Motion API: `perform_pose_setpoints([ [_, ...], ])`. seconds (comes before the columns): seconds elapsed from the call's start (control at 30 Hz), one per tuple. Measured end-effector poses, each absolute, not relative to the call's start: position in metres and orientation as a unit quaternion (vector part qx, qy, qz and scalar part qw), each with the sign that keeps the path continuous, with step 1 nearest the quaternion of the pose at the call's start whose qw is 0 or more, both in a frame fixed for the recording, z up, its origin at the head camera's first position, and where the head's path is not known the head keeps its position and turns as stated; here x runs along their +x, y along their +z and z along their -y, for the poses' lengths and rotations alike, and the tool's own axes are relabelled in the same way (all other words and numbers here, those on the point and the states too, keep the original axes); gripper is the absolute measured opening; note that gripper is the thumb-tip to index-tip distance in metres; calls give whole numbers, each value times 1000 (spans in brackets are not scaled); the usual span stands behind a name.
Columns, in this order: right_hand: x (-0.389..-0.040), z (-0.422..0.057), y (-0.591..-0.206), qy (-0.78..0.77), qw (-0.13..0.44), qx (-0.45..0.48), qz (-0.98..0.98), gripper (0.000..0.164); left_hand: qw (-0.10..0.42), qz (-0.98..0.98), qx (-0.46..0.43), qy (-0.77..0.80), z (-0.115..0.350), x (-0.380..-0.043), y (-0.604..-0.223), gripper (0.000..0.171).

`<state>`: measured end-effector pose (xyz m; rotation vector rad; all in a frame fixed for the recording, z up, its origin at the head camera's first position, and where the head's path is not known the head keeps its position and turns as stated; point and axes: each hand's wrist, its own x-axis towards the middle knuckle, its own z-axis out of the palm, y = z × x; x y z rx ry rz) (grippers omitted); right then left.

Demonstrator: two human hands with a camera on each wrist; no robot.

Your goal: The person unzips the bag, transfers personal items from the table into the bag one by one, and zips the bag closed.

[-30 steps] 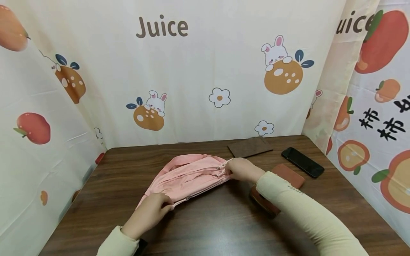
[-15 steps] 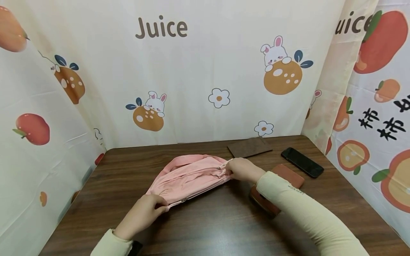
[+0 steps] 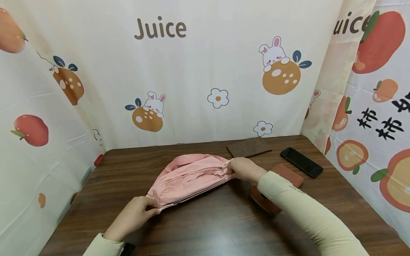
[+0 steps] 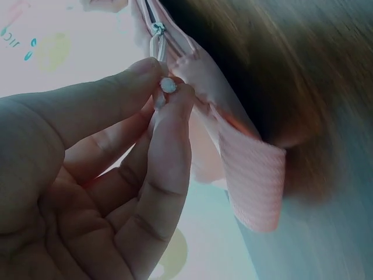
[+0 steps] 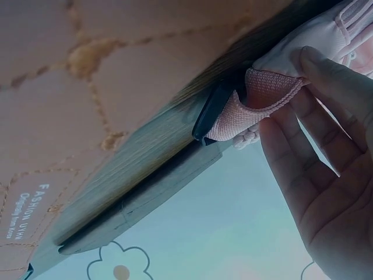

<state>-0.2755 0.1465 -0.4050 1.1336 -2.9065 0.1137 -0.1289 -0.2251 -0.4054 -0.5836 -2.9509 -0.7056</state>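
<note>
A pink waist bag (image 3: 189, 179) lies slanted on the wooden table, its front zipper facing the person. At the bag's left end my left hand (image 3: 132, 216) pinches the cord zipper pull (image 4: 154, 48) between thumb and index finger, and a white tip shows between them. The zipper slider (image 4: 158, 28) sits just above the fingertips in the left wrist view. My right hand (image 3: 246, 169) grips the bag's right end between thumb and fingers. Beside it, the right wrist view shows a woven pink strap (image 5: 247, 115) and a black buckle (image 5: 215, 111).
A black phone (image 3: 301, 162) lies at the right, with a brown wallet-like item (image 3: 289, 175) near the right sleeve. Another brown item (image 3: 265, 202) is partly under that forearm. A dark flat piece (image 3: 250, 147) lies at the back edge; patterned curtains surround the table.
My left hand has moved left and slightly toward the person, and the zipper slider has travelled left along the bag's edge with it. The right hand keeps its hold in nearly the same place.
</note>
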Motion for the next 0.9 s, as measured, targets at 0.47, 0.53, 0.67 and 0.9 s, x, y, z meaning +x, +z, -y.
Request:
perform_pose_setpoints([
  [0.47, -277, -147, -406, 39, 1, 361, 932, 24, -2, 956, -176, -237, 240, -125, -407, 12],
  [0.53, -277, -147, -406, 37, 0, 360, 932, 24, -4, 955, -177, -238, 242, -125, -407, 11],
  [0.67, -278, -148, -408, 39, 8, 365, 930, 25, -8, 956, -175, -235, 246, -123, -408, 9],
  [0.9, -277, -148, -406, 36, 10, 364, 931, 26, -16, 959, -167, -230, 251, -122, -407, 7],
])
